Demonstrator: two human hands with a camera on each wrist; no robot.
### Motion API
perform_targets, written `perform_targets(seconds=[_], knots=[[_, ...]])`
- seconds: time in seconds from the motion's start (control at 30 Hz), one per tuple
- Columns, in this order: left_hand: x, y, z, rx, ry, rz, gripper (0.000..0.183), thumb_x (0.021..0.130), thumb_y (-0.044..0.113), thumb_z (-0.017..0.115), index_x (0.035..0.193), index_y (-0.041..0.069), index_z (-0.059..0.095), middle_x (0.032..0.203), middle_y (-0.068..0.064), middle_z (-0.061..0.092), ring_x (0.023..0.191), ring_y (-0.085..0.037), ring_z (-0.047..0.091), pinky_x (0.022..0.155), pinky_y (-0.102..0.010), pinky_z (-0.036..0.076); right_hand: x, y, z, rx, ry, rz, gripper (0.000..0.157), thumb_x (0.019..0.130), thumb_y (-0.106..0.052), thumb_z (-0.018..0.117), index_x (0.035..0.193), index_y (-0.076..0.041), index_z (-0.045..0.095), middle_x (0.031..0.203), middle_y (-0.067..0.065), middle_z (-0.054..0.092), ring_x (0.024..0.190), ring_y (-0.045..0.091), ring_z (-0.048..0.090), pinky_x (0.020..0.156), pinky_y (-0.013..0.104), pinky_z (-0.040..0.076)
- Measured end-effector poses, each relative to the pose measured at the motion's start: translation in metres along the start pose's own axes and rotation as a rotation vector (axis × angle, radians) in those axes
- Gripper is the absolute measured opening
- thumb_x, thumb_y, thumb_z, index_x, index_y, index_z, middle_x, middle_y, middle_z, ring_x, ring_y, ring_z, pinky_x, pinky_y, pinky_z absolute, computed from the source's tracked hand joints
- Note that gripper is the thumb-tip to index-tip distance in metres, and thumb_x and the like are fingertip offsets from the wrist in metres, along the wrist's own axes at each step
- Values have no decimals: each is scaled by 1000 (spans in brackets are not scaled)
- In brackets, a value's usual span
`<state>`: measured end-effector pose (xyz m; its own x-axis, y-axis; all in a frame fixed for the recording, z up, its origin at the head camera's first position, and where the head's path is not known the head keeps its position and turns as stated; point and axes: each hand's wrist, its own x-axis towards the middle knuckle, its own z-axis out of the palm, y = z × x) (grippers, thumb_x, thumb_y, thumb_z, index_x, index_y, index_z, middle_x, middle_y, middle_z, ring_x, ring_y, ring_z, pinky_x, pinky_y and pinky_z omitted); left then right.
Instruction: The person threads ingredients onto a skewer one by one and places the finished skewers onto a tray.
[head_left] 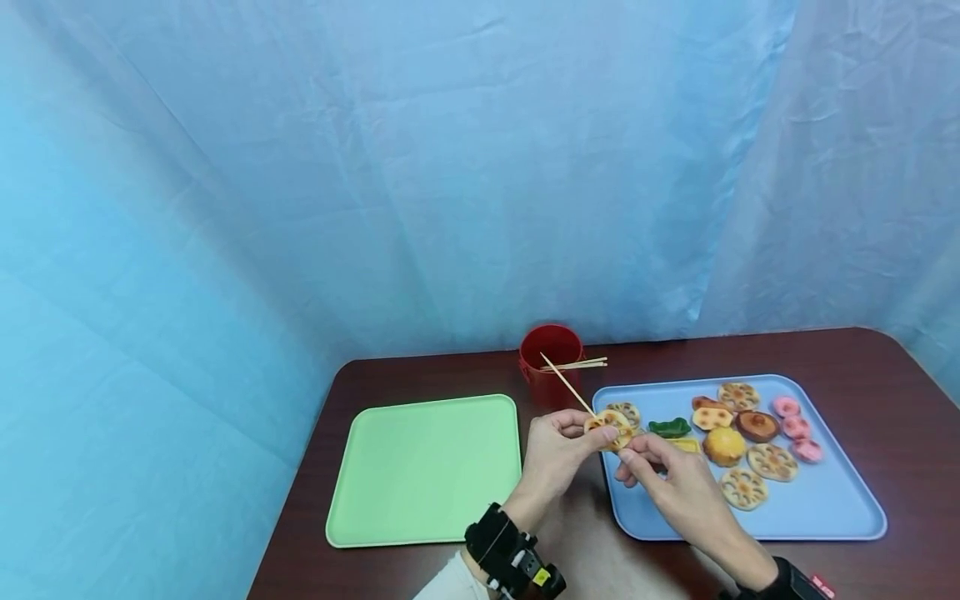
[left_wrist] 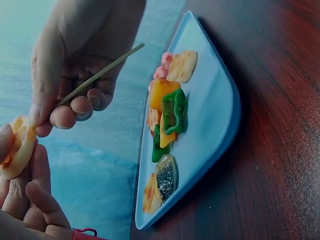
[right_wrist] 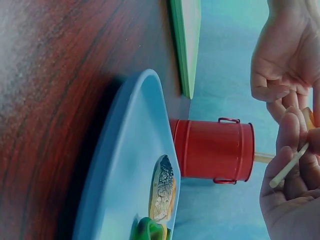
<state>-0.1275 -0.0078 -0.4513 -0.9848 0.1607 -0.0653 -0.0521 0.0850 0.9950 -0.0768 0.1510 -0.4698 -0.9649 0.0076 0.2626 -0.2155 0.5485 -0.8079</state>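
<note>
My left hand pinches a toy lotus root slice between thumb and fingers, over the left edge of the blue tray. My right hand grips a thin wooden skewer close to the slice, its thumb and forefinger at the slice's rim. One end of the stick slants up and left beyond the slice in the head view; the other sticks out from my right fingers in both wrist views. Whether it runs through the slice or along it is hidden by the fingers.
Toy foods lie on the blue tray: more lotus slices, a mushroom, pink pieces, a yellow piece, green pepper. Behind stands a red bucket with skewers across its rim. A green tray lies left.
</note>
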Motion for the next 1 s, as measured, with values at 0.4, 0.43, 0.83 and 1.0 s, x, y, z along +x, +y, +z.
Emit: perform_targets(seconds=[0.4,0.43,0.83,1.0], knots=[[9,13,-13,-80,-18,109,27,78,33,78,91,10,73,82,-1,73,78,-15,69,69,-29,56,-5,9,-12,-157,-5,-55,11,94,-34,60,90,-28,69,78,-20,61,64,0,52,55,24,44],[9,14,-14,-79,-24,112,27,78,34,77,92,11,73,83,0,73,78,-15,69,70,-30,56,-5,10,-12,-160,-12,-60,12,94,-34,60,90,-28,69,78,-20,60,64,0,51,55,24,44],[6,14,-13,-40,-3,56,27,76,37,78,89,15,73,81,3,73,79,-13,69,72,-35,55,-8,11,-2,-118,25,-144,7,94,-22,62,90,-22,68,78,-18,60,66,-2,53,56,24,44],[4,11,-10,20,-26,67,24,77,38,77,87,16,74,78,5,72,76,-11,68,68,-30,52,-8,11,0,-117,47,-165,7,94,-20,62,90,-23,67,78,-18,60,66,-1,53,56,25,44]])
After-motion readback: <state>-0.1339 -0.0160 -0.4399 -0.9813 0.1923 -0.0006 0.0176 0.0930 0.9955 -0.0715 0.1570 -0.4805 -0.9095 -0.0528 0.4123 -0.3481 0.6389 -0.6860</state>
